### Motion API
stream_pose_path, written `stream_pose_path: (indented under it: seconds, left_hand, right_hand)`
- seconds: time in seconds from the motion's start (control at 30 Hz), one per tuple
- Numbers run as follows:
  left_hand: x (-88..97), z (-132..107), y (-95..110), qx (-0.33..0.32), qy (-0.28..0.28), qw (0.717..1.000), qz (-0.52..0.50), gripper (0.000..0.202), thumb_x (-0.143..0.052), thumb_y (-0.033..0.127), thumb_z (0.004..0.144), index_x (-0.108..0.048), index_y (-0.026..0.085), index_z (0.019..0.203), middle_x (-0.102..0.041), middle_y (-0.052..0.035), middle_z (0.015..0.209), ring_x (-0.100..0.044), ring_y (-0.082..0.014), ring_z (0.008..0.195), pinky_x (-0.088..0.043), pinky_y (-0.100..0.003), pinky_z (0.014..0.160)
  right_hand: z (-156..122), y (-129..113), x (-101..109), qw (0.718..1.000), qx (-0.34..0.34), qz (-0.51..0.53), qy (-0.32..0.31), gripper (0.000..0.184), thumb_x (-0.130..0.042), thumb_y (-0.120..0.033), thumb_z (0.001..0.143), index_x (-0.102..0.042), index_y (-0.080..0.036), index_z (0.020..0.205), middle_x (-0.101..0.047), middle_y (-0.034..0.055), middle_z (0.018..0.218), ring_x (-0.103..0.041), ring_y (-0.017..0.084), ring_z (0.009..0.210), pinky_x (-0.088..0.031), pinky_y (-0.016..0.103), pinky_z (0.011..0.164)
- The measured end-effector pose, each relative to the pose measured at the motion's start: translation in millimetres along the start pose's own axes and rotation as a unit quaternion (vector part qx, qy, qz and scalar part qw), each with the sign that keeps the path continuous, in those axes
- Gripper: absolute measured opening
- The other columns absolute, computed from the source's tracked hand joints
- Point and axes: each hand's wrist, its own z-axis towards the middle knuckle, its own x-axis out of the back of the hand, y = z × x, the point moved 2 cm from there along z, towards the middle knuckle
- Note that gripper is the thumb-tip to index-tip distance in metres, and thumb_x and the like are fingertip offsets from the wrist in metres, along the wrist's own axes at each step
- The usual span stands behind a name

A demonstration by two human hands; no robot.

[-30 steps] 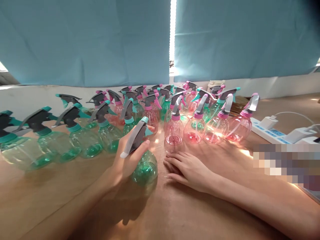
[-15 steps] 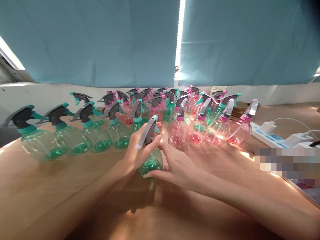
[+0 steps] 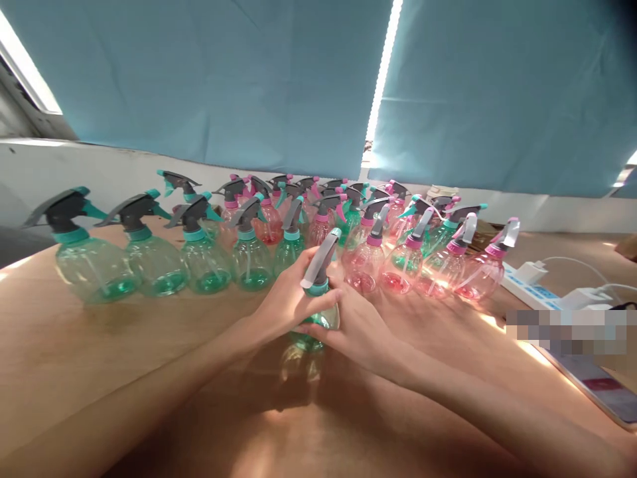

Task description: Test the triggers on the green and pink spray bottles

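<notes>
Left hand [image 3: 281,302] and right hand [image 3: 365,325] clamp one out-of-row trigger spray bottle [image 3: 317,288]; green bottles [image 3: 205,264] leftward and pink bottles [image 3: 399,267] rightward appear already aligned.

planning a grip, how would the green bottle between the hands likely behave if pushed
The green bottle is probably light, since it looks like clear plastic. Its smooth shine suggests it may slip. With a bulky spray head on top, it might tip.

The one camera looks from the person's head, forward and down across the counter [image 3: 119,352]. The held spray bottle [image 3: 317,289] is near, just below centre; blue blinds [image 3: 279,86] fill the background.
</notes>
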Motion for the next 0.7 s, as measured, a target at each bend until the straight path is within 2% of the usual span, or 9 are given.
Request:
stream_pose_path:
  seconds: [0.13,0.27,0.37,0.47,0.6,0.7]
  left_hand:
    - [5.4,-20,-15,0.007,0.008,1.000,-0.014,0.055,-0.063,0.036,0.084,-0.042,0.026,0.134,-0.055,-0.0097,0.136,-0.056,-0.0279,0.121,-0.046,-0.046,0.099]
    - [7.5,-43,-37,0.052,0.029,0.998,0.032,0.051,-0.061,0.039,0.085,-0.045,0.024,0.131,-0.051,-0.0115,0.142,-0.048,-0.0313,0.131,-0.039,-0.052,0.108]
    - [6.9,-58,-48,0.058,0.002,0.994,0.092,0.051,-0.060,0.037,0.086,-0.044,0.023,0.132,-0.051,-0.0112,0.140,-0.049,-0.0308,0.129,-0.041,-0.052,0.107]
    - [5.3,-66,-54,0.026,-0.018,0.990,0.140,0.049,-0.057,0.031,0.088,-0.042,0.024,0.133,-0.053,-0.0107,0.136,-0.053,-0.0290,0.125,-0.045,-0.049,0.103]
    - [0.5,-69,-56,-0.007,-0.036,0.985,0.171,0.041,-0.054,0.026,0.088,-0.049,0.021,0.128,-0.059,-0.0105,0.127,-0.058,-0.0276,0.115,-0.050,-0.044,0.096]
    - [-5.3,-68,-55,-0.030,-0.062,0.979,0.191,0.037,-0.054,0.022,0.086,-0.055,0.020,0.123,-0.058,-0.0104,0.128,-0.057,-0.0272,0.117,-0.048,-0.043,0.098]
  right_hand:
    - [-1,6,5,0.999,-0.007,-0.031,0.010,0.055,-0.063,-0.043,0.087,-0.041,-0.021,0.133,-0.059,0.0120,0.125,-0.057,0.030,0.113,-0.050,0.045,0.089]
    - [4,24,8,0.991,-0.024,-0.127,0.032,0.057,-0.061,-0.054,0.085,-0.047,-0.018,0.127,-0.058,0.0167,0.121,-0.055,0.037,0.113,-0.050,0.051,0.086]
    - [16,37,10,0.988,-0.030,-0.141,0.050,0.060,-0.061,-0.057,0.083,-0.047,-0.016,0.125,-0.060,0.0180,0.115,-0.056,0.038,0.111,-0.050,0.053,0.086]
    - [30,47,10,0.990,-0.030,-0.117,0.072,0.067,-0.064,-0.055,0.081,-0.045,-0.012,0.129,-0.058,0.0211,0.121,-0.054,0.038,0.115,-0.048,0.053,0.091]
    - [47,60,5,0.988,-0.043,-0.116,0.093,0.078,-0.068,-0.052,0.078,-0.039,-0.010,0.137,-0.054,0.0251,0.128,-0.052,0.041,0.120,-0.045,0.056,0.094]
    - [55,67,3,0.986,-0.053,-0.116,0.104,0.086,-0.070,-0.048,0.077,-0.031,-0.011,0.143,-0.049,0.0272,0.136,-0.049,0.042,0.125,-0.044,0.058,0.095]
